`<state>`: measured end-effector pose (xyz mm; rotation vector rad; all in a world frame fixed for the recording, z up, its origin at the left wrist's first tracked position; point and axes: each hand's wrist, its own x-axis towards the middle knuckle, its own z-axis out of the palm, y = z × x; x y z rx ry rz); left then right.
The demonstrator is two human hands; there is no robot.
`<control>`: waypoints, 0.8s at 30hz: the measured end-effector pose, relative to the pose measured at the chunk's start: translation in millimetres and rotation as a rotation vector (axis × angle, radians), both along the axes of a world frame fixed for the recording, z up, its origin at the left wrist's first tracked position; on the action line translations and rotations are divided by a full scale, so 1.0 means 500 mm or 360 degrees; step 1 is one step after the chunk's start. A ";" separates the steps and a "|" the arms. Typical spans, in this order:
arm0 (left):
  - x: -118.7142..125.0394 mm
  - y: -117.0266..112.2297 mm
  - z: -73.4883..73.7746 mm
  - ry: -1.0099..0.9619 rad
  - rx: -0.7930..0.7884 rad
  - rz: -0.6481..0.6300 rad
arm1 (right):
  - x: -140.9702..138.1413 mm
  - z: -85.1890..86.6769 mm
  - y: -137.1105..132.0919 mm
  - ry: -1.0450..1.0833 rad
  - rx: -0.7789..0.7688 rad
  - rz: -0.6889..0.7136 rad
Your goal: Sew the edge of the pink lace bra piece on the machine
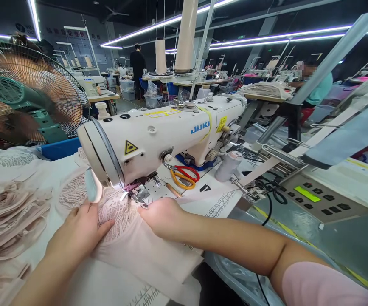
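Observation:
A pale pink piece of lace fabric [118, 223] lies on the white sewing table, its upper edge at the needle area of a white sewing machine [158, 123]. My left hand [80, 229] rests flat on the lace left of the needle, thumb held apart from the fingers. Close to the presser foot on the right side, my right hand [163, 216] is closed, pinching the fabric's edge; its fingertips are partly hidden. Under the machine's lit head, the lace is bunched a little. Sheer plain cloth hangs from it toward the table's front edge.
Stacked pink lace pieces [8, 212] lie at the left. Scissors [184, 176], a wooden-handled awl [172, 190], a blade [205, 188] and a grey thread cone [230, 165] sit right of the needle. A fan [27, 93] stands behind left; a control box [324, 197] is at right.

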<state>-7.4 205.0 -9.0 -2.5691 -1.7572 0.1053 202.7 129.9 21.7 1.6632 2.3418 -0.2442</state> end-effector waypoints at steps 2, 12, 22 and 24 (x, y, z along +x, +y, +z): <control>0.000 0.002 0.001 0.0009 0.0002 -0.0009 | -0.004 0.003 0.002 -0.0029 -0.0038 -0.0008; 0.035 -0.048 0.036 0.0479 0.0301 -0.0497 | -0.004 -0.013 0.003 0.0008 0.0020 0.0057; 0.050 -0.085 0.044 0.0438 -0.0296 -0.0183 | -0.015 -0.004 0.008 -0.0036 -0.0072 0.0005; 0.043 -0.074 0.028 0.0330 -0.0330 -0.0103 | -0.022 0.000 0.014 -0.0072 -0.0117 -0.0024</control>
